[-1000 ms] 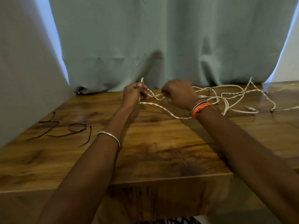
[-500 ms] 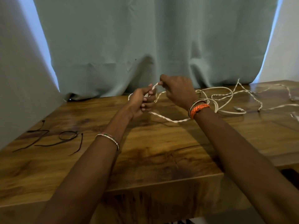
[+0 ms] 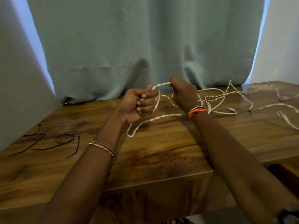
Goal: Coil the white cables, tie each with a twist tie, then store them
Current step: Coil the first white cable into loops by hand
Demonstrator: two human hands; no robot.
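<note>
My left hand (image 3: 139, 104) is raised above the wooden table (image 3: 161, 151), its fingers curled round loops of a twisted white cable (image 3: 145, 123). A loop of that cable hangs down from it and touches the table. My right hand (image 3: 182, 92) pinches the same cable just to the right, so a short stretch spans between the two hands. More white cables (image 3: 226, 101) lie tangled on the table to the right, their plugs resting loose. Several black twist ties (image 3: 48, 143) lie on the table at the left.
A pale green curtain (image 3: 145, 46) hangs right behind the table's far edge. White walls flank it on both sides. The table's front edge runs under my forearms, with a dark gap at the lower right.
Both hands have lifted off the table and drawn closer to me. The cable's slack has been pulled left, and a loop now hangs from my left hand.
</note>
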